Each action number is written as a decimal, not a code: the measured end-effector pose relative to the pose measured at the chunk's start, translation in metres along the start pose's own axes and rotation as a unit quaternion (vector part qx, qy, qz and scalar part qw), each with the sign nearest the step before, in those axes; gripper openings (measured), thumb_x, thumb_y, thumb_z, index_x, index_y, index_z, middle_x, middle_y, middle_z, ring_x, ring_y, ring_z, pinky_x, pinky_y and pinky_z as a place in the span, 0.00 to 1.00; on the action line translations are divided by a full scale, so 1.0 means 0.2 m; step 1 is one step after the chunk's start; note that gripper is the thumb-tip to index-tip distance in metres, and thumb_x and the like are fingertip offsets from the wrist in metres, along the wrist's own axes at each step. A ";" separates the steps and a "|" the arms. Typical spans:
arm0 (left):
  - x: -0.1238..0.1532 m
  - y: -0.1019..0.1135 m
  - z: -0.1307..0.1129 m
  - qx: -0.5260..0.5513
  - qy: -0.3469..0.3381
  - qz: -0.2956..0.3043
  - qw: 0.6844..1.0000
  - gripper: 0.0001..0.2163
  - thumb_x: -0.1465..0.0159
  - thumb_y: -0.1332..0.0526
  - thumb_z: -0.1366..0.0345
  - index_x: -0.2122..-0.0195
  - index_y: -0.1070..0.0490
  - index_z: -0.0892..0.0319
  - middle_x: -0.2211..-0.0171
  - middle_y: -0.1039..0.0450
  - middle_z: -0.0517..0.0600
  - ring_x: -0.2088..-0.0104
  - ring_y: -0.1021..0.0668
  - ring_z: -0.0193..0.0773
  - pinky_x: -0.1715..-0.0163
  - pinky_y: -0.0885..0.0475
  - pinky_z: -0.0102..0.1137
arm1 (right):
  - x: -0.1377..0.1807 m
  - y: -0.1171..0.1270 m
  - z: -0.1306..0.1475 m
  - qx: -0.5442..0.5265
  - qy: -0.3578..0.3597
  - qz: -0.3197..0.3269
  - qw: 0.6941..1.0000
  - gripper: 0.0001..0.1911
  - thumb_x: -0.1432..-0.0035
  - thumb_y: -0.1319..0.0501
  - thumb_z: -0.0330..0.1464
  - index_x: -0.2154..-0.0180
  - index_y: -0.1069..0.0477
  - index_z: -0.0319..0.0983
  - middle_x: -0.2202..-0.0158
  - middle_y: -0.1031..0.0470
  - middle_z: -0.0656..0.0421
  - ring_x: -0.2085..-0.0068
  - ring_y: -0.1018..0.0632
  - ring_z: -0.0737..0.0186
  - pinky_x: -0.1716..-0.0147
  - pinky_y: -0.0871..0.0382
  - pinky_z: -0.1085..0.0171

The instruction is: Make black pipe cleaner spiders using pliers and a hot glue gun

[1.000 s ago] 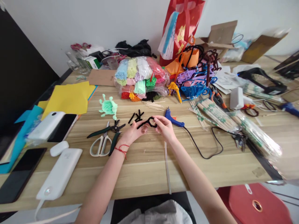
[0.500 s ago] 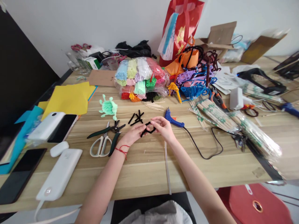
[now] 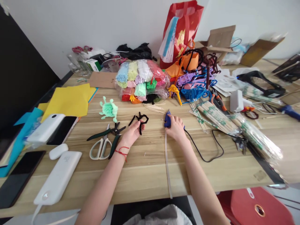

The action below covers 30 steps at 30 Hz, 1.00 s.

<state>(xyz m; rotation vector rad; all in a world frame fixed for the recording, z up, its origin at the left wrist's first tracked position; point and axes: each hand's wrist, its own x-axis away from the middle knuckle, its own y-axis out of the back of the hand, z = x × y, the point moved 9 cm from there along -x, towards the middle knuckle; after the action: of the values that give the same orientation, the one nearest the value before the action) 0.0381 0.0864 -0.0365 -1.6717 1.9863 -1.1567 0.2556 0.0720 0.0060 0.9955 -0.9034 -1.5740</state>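
Observation:
My left hand (image 3: 131, 134) pinches a bent black pipe cleaner (image 3: 140, 129) whose closed loop stands up beyond the fingertips. Short black pipe cleaner pieces (image 3: 132, 120) lie just behind that hand; the held shape partly overlaps them. My right hand (image 3: 176, 127) is closed over the blue hot glue gun (image 3: 167, 120) on the table, its nozzle pointing away from me. A long clear glue stick (image 3: 167, 165) runs from the gun toward the table's front edge. The palm hides most of the gun's handle.
Left of my hands lie white-handled scissors (image 3: 101, 149), green-handled cutters (image 3: 114, 144) and a mint pipe cleaner figure (image 3: 109, 109). Behind sits a bag of coloured pipe cleaners (image 3: 142, 79). The gun's black cord (image 3: 206, 161) curves right toward packs of wooden sticks (image 3: 217, 117).
My right hand has let go of the black pipe cleaner and moved right onto the glue gun. My left hand keeps the pipe cleaner, its loop now turned up and away.

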 end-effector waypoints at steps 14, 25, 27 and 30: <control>0.00 0.03 -0.01 0.009 -0.013 -0.029 0.999 0.01 0.43 0.34 0.73 0.69 0.25 0.64 0.71 0.21 0.51 0.71 0.20 0.32 0.67 0.25 0.24 | -0.02 0.09 0.01 -0.255 0.040 -0.131 0.957 0.29 0.46 0.40 0.38 0.44 0.39 0.39 0.53 0.30 0.49 0.54 0.30 0.51 0.53 0.34 0.52; -0.01 0.03 -0.02 0.022 -0.020 -0.025 0.999 0.02 0.43 0.33 0.72 0.70 0.25 0.64 0.70 0.21 0.51 0.69 0.19 0.33 0.66 0.25 0.24 | -0.04 -0.03 0.04 -0.738 -0.076 -0.060 0.668 0.20 0.48 0.40 0.39 0.52 0.38 0.45 0.65 0.24 0.62 0.66 0.21 0.63 0.63 0.24 0.59; -0.01 0.04 -0.02 0.032 -0.026 -0.027 0.999 0.01 0.43 0.34 0.73 0.70 0.25 0.63 0.68 0.20 0.51 0.68 0.19 0.33 0.66 0.25 0.24 | -0.03 -0.03 0.07 -0.735 -0.085 -0.043 0.672 0.21 0.49 0.37 0.40 0.53 0.37 0.45 0.67 0.23 0.63 0.67 0.21 0.64 0.64 0.24 0.61; -0.01 0.04 -0.03 0.048 -0.031 -0.028 0.998 0.01 0.42 0.35 0.73 0.69 0.24 0.63 0.67 0.20 0.52 0.67 0.19 0.33 0.65 0.25 0.24 | 0.02 0.00 0.15 -0.705 -0.058 -0.015 0.707 0.21 0.49 0.36 0.42 0.54 0.35 0.44 0.71 0.23 0.63 0.71 0.21 0.64 0.68 0.23 0.62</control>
<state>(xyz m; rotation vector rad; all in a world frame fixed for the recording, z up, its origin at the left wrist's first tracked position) 0.0290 0.0898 -0.0399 -1.7037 1.8274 -1.1858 0.2262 0.0709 0.0162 -0.2285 0.3966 -1.7432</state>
